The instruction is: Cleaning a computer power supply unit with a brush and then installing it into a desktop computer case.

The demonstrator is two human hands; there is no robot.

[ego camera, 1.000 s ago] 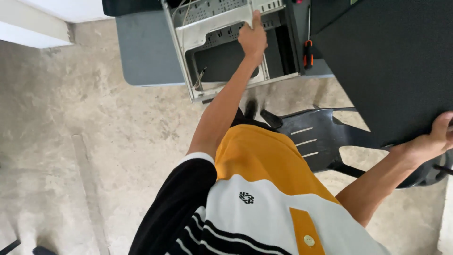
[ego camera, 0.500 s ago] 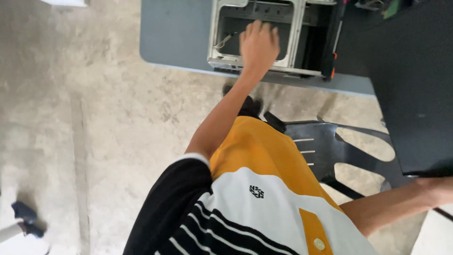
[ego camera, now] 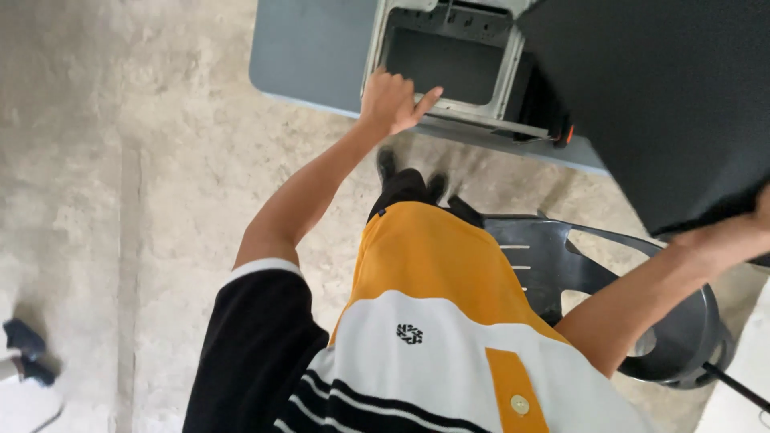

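The left hand (ego camera: 393,100) rests with loose, spread fingers on the near rim of the grey metal computer case (ego camera: 449,68) on the blue-grey table (ego camera: 309,56). The right hand (ego camera: 734,236) grips the flat black side panel (ego camera: 666,96), now held higher than before

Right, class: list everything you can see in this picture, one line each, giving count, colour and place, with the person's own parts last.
Open metal computer case: one, pale grey, on the table at top.
Grey-blue table: one, top centre.
Large flat black panel: one, top right, lifted.
Black plastic chair: one, right, behind the person.
Concrete floor: grey, left.
Dark shoe: far left edge, another person's.
Left hand: on the case's rim.
Right hand: under the panel's edge, blurred.
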